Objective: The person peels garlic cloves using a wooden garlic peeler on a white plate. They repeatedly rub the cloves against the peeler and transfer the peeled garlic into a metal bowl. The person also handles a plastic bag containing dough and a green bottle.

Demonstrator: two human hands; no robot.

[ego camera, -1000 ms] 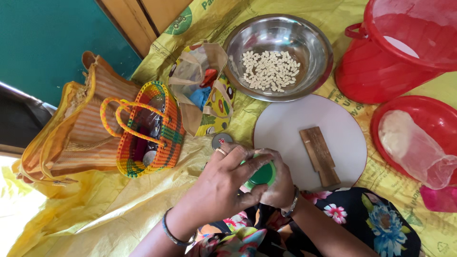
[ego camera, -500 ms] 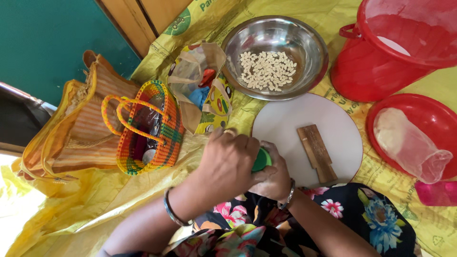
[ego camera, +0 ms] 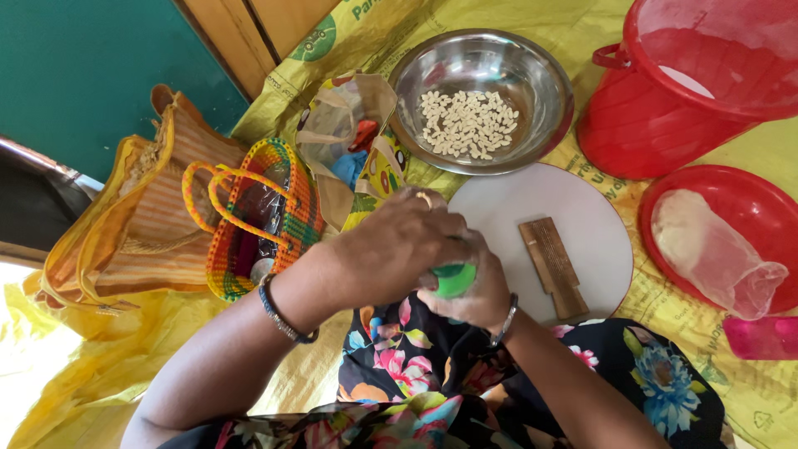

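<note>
Both my hands meet over my lap, at the near edge of a round white board (ego camera: pixel 532 208). My right hand (ego camera: pixel 474 291) cups a small green container (ego camera: pixel 455 280) from below. My left hand (ego camera: pixel 395 245) is closed over its top and hides most of it. A ribbed wooden paddle (ego camera: pixel 553 266) lies on the board just right of my hands. Beyond the board stands a steel bowl (ego camera: pixel 424 79) with several pale dough pieces (ego camera: pixel 467 123) in it.
A red bucket (ego camera: pixel 657 125) stands at the far right, with a red lid (ego camera: pixel 665 220) holding a clear plastic bag (ego camera: pixel 715 254) in front of it. A colourful woven basket (ego camera: pixel 262 220), an orange striped bag (ego camera: pixel 141 224) and an open printed pouch (ego camera: pixel 357 150) lie left, on yellow sacking (ego camera: pixel 100 366).
My left hand has shifted over the top of the green container and now covers it more. Both hands stay close above my lap.
</note>
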